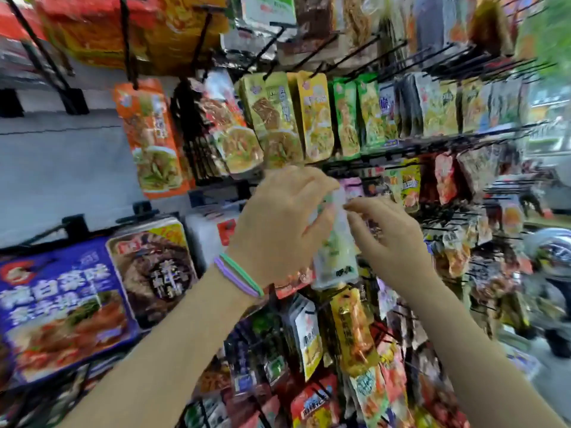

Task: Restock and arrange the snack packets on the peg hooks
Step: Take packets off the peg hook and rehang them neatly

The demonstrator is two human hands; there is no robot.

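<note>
In front of the person, a black wire peg rack (401,140) fills the view, its hooks crowded with hanging snack packets. At the lower left hangs a large blue packet (61,307) with white lettering, and just beside it on the right a dark brown packet (154,270) with a yellow top corner. Above these, an orange packet (151,137) hangs at a tilt, and to its right a row of yellow-green packets (278,118) hangs from the hooks of the middle row. Lower down, under the hands, a narrow yellow packet (353,329) hangs among many smaller ones.

Both forearms reach up from the bottom edge toward the middle of the rack. Between the two hands is a pale white-and-green packet (335,245), upright, in front of the rack's middle row. The left hand (278,223) is curled around its left edge and upper part, thumb side toward the packet. The right hand (389,236) pinches the packet's top right edge with bent fingertips. Motion blur hides whether the packet's top is on a hook. Around the left wrist sit a green band and a purple band (239,274).
</note>
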